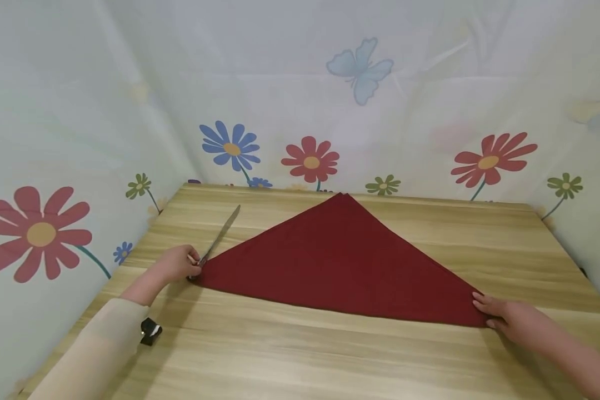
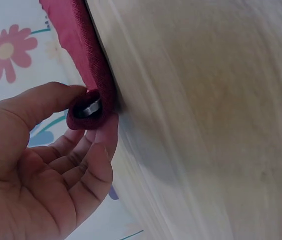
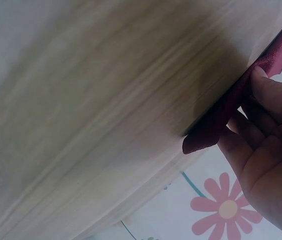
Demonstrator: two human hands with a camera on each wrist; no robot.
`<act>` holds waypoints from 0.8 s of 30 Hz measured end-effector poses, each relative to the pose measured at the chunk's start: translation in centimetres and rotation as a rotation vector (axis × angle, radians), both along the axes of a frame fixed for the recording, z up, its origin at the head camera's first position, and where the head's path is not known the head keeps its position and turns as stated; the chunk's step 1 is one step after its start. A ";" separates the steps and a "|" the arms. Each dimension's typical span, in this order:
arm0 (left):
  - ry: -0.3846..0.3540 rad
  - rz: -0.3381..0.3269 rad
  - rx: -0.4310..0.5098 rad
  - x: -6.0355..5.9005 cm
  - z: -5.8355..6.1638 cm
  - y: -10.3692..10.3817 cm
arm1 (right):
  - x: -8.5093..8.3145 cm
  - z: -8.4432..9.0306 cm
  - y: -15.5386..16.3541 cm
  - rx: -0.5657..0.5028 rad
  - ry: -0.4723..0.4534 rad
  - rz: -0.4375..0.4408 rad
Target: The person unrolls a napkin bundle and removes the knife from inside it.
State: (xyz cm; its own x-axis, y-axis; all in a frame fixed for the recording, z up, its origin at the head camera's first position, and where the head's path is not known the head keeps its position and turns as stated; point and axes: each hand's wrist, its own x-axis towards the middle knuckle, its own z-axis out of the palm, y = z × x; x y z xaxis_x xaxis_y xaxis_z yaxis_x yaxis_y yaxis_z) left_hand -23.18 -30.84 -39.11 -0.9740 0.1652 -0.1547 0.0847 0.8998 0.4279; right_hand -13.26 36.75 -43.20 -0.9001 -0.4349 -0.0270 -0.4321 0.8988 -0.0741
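Scene: a person's two hands work at a light wooden table [image 1: 330, 355] walled in by a pale cloth printed with flowers and a butterfly.
Cloth: a dark red napkin [image 1: 337, 261] lies flat, folded into a triangle, its peak toward the far edge and its long folded edge toward the person.
Left hand: the left hand [image 1: 176, 265] pinches the napkin's left corner between thumb and fingers; its wrist view shows that corner wrapped round a small metal piece, probably the end of the table knife [image 1: 221, 234], though the close view is too tight to be sure.
Knife: it lies on the bare wood just beyond the left corner, blade slanting away.
Right hand: the right hand [image 1: 505, 318] holds the right corner, fingers on top and bent over the tip, which its wrist view shows curled up against them.
Step in hand: both ends of the long edge are held, so the triangle seems squared up and taut.
Next move, as a judgement: another fold or roll would need both corners moved together, keeping the folded edge straight.
Also there: a small black clip-like object [image 1: 150, 331] beside the left sleeve.
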 end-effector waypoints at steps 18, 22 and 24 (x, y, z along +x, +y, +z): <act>-0.100 0.000 0.107 -0.3 -0.4 -2.3 | 0.1 0.2 -0.3 -0.026 0.007 -0.023; -0.124 0.013 0.090 -0.1 -0.2 -2.2 | 0.0 0.0 -0.1 -0.016 -0.003 -0.016; -0.135 0.012 0.073 0.1 0.0 -2.0 | 0.0 0.0 0.0 -0.010 -0.006 -0.011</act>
State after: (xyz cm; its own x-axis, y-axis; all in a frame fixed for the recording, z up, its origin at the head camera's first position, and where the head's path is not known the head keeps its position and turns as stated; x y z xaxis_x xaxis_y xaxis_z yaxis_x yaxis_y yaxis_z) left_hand -23.08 -32.84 -39.06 -0.9471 0.1697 -0.2726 0.0115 0.8663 0.4994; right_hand -13.25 36.77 -43.23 -0.9048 -0.4250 -0.0284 -0.4214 0.9028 -0.0857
